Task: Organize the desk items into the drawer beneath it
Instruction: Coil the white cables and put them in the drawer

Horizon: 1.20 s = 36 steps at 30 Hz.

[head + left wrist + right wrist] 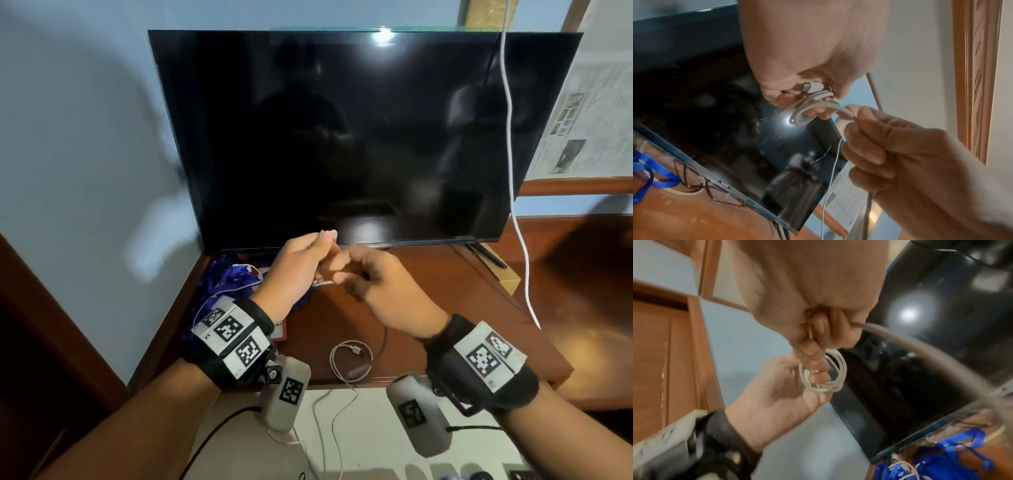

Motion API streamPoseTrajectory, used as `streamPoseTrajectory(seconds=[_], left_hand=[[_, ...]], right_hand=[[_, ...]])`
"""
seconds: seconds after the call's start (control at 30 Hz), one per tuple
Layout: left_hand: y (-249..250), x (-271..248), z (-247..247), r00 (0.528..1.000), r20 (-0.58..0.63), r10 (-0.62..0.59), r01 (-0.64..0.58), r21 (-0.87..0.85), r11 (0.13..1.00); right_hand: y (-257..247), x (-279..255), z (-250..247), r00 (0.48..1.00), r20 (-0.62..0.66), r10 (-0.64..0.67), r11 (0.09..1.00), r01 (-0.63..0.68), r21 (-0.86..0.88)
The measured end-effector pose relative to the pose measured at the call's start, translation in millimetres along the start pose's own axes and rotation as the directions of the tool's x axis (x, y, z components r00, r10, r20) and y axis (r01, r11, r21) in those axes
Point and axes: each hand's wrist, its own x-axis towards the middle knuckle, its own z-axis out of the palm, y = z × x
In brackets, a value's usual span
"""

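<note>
- Left hand [809,53] pinches a small coil of white charging cable [807,110] with its plug tucked against the fingers, held above the tabletop [428,301] before the dark monitor [359,137].
- Right hand [900,155] is clenched on the cable's free tail, apparently feeding another loop; blur hides the exact finger hold.
- Risk: a tug on the tail could spring the coil open, since only fingertips pin it.
- Risk: the trailing tail might snag the second coiled cable [351,363] or blue lanyards [233,277] below.
</note>
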Motion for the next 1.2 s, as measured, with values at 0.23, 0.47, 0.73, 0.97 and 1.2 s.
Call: streamPoseTrajectory(seconds=[0.23,0.47,0.73,0.97,1.2], left_hand=[[-1.6,-6.0,4.2,0.993,0.11,-0.035,0.038,-0.022,0.999],[3.5,-12.1,-1.2,0.925,0.346,-0.158,0.16,0.025,0.987],[18.1,-17.7,-5.5,0.908,0.384,-0.167,0.235,-0.138,0.962],[-6.9,-16.7,4.3,0.985,0.158,-0.062,-0.015,0.446,0.895],[-13.8,-16.3,-6.3,0.978,0.207,0.038,-0.149,0.555,0.819]], right_hand=[[4.6,2.2,-7.7,0.996,-0.079,0.031,0.993,-0.022,0.119],[21.7,0.4,-16.8,0.979,-0.203,-0.021,1.0,0.016,-0.025],[19.1,-12.8,-7.7,0.996,0.077,0.042,0.983,-0.055,0.177],[35.3,-10.9,-3.3,0.986,-0.038,0.163,0.984,-0.16,0.084],[36.4,-15.1,-9.8,0.98,-0.025,0.198,0.976,-0.195,0.091]])
